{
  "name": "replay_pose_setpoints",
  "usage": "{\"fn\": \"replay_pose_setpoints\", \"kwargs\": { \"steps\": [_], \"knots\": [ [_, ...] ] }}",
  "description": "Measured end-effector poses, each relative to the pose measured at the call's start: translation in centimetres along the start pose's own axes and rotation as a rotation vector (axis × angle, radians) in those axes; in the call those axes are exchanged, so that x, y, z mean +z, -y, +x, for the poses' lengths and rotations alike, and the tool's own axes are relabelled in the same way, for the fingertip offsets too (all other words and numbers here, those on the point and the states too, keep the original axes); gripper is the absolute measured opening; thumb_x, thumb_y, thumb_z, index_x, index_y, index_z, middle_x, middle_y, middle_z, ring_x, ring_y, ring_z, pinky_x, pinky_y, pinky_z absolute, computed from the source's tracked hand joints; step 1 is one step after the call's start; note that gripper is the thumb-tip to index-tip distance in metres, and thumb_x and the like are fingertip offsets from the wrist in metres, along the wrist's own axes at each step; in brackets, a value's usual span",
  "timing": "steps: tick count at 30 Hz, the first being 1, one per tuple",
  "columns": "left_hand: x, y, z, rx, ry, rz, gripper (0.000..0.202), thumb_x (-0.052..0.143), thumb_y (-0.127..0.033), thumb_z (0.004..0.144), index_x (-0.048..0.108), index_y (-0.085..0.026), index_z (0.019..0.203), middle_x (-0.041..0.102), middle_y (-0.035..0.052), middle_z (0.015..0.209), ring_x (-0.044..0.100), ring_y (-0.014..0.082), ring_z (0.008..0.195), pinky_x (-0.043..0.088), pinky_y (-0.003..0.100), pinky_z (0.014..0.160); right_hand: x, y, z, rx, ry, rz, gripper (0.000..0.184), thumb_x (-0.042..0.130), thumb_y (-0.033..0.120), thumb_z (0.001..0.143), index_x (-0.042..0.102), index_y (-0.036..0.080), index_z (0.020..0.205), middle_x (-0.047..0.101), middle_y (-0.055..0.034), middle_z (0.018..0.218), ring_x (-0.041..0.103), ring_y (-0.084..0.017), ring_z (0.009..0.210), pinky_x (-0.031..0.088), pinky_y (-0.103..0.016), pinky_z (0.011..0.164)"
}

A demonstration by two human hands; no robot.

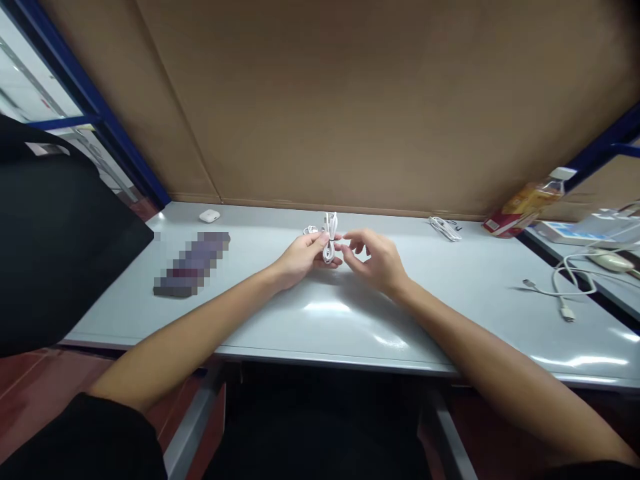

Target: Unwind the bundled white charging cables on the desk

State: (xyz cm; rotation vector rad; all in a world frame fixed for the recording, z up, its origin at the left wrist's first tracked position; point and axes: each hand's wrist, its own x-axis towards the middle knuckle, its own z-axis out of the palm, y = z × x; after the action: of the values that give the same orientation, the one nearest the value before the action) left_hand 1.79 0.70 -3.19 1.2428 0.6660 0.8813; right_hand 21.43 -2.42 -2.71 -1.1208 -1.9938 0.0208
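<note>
Upper left of centre: small white case (209, 215) on the grey table (280, 313). Frame centre: left hand (300, 259) closed around a coiled white cable bundle (329, 240). Right hand (377, 260) pinches the bundle's right side. Right: loose white cable (565, 287).

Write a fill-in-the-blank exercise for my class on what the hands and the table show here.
1. Both hands hold a coiled cable whose colour is ____.
2. The left hand grips the bundle while the ____ hand touches it from the other side.
3. The small white case lies on the grey ____.
4. The tilted bottle leans at the table's far ____ corner.

Missing words: white; right; table; right
</note>
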Motion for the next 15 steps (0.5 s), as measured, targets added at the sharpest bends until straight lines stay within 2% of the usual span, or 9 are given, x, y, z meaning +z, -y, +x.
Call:
{"fn": "replay_pose_setpoints", "kwargs": {
  "steps": [3,6,9,15],
  "knots": [
    [0.2,0.0,-0.1,-0.027,0.003,0.001,0.035,0.056,-0.042,0.105,0.067,-0.014,0.121,0.070,0.0086,0.106,0.071,0.0152,0.082,0.060,0.036,0.088,-0.5,-1.2,0.2,0.001,0.041,0.019,0.021,0.055,0.033,0.098,0.070,0.022,0.108,0.072,-0.0048,0.086,0.063,-0.018,0.071,0.049,-0.031,0.070],
    [0.2,0.2,-0.1,-0.032,0.024,0.038,0.037,0.057,-0.048,0.104,0.068,-0.013,0.108,0.070,0.0071,0.093,0.071,0.0165,0.083,0.060,0.038,0.089,-0.5,-1.7,0.3,-0.068,0.094,0.009,0.021,0.053,0.032,0.101,0.070,0.022,0.108,0.072,-0.0058,0.090,0.063,-0.018,0.074,0.049,-0.030,0.069],
    [0.0,0.4,0.0,-0.012,0.047,0.068,0.044,0.064,-0.057,0.097,0.067,-0.013,0.096,0.067,0.0054,0.088,0.070,0.0166,0.080,0.060,0.038,0.086,-0.4,-1.7,0.2,-0.143,0.083,-0.033,0.021,0.049,0.028,0.104,0.069,0.021,0.103,0.071,-0.0070,0.092,0.063,-0.018,0.073,0.047,-0.030,0.067],
    [-0.5,0.5,0.1,0.002,0.074,0.089,0.050,0.068,-0.063,0.092,0.068,-0.013,0.091,0.067,0.0061,0.091,0.068,0.0155,0.075,0.058,0.037,0.082,-0.6,-2.0,0.3,-0.228,0.090,-0.063,0.017,0.047,0.026,0.106,0.063,0.022,0.104,0.068,-0.0066,0.091,0.060,-0.018,0.072,0.043,-0.030,0.065]
  ]
}}
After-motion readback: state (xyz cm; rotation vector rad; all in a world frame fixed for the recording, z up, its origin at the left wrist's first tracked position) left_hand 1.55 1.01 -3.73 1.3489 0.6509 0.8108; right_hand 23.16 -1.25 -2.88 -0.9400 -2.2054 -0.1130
